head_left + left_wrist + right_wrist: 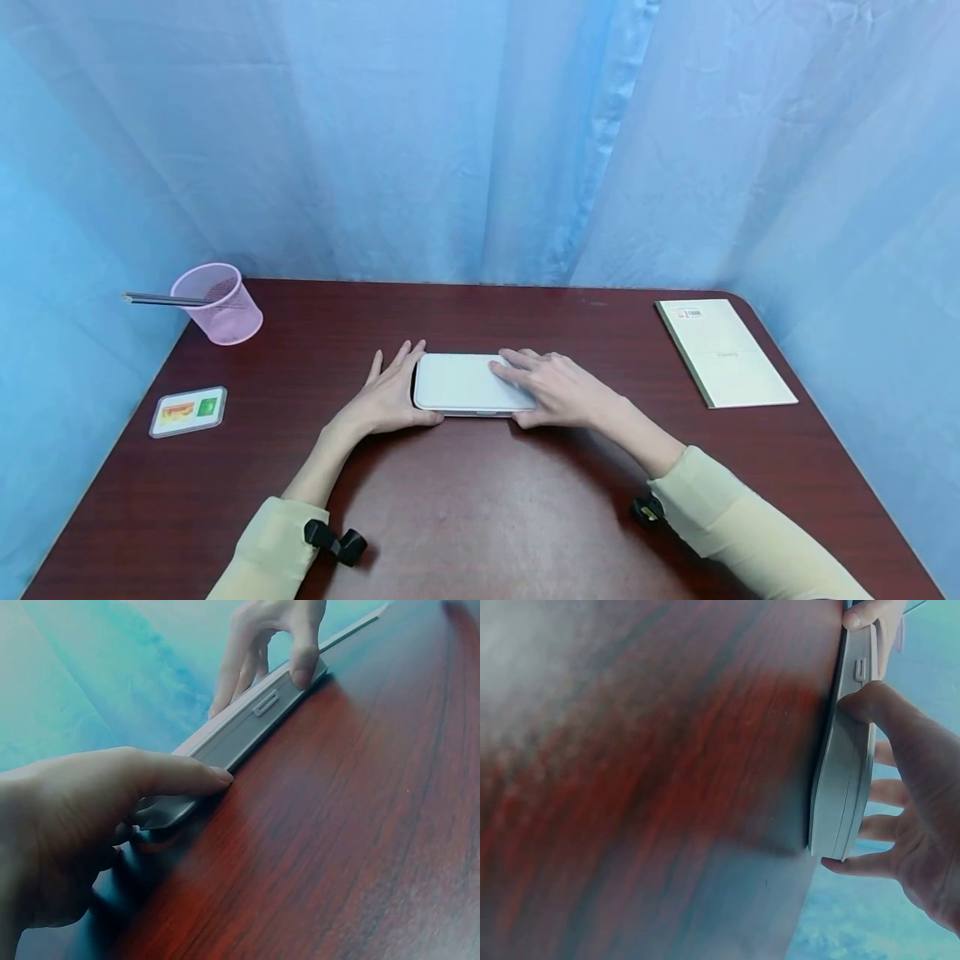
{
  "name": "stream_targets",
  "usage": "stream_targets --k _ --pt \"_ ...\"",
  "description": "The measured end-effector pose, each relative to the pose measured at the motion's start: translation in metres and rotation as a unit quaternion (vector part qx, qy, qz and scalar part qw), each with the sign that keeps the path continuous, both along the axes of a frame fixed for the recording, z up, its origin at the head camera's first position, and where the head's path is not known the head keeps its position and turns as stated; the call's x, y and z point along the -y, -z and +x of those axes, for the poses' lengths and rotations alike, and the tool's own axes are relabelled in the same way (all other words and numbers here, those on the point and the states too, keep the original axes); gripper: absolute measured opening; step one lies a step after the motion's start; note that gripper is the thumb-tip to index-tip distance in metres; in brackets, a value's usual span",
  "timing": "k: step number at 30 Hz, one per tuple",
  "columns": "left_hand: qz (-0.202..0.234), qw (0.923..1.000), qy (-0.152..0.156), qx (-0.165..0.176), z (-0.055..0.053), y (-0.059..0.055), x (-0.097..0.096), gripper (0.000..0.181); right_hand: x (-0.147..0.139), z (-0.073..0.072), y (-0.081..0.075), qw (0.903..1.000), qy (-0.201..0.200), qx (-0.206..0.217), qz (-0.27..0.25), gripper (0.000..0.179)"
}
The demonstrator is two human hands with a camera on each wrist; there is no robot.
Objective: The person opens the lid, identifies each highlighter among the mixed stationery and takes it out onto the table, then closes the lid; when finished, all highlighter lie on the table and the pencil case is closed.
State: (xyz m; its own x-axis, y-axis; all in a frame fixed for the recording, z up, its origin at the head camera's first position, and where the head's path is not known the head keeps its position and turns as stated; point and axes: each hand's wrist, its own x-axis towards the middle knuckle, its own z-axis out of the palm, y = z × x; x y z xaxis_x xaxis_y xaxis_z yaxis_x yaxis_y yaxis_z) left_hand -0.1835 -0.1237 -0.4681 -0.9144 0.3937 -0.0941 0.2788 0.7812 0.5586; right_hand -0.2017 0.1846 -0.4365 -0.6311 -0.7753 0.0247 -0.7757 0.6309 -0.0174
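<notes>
A white flat case with rounded corners lies lengthwise on the dark red table, with a small catch on its near side. My left hand holds the case's left end, thumb on the near edge and fingers toward the far corner. From the other end my right hand grips it. In the right wrist view, the right thumb presses the near side close to the catch, while the fingers reach over to the far side. The lid looks closed.
A pink mesh pen cup with thin dark sticks leans at the back left. Nearer on the left lies a small clear-edged case with orange and green pieces. A pale notebook lies at the right. Blue curtains surround the table.
</notes>
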Motion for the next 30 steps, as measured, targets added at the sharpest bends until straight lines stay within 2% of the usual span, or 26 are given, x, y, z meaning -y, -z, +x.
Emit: stream_targets --k 10,30 --pt "0.006 0.9999 -0.009 0.012 0.003 0.0 0.003 0.12 0.003 -0.002 -0.005 0.9998 -0.009 0.008 0.015 0.075" --pt "-0.003 0.9994 -0.008 0.035 0.0 -0.005 -0.001 0.12 0.002 -0.005 -0.014 0.9984 -0.032 0.004 0.046 0.074"
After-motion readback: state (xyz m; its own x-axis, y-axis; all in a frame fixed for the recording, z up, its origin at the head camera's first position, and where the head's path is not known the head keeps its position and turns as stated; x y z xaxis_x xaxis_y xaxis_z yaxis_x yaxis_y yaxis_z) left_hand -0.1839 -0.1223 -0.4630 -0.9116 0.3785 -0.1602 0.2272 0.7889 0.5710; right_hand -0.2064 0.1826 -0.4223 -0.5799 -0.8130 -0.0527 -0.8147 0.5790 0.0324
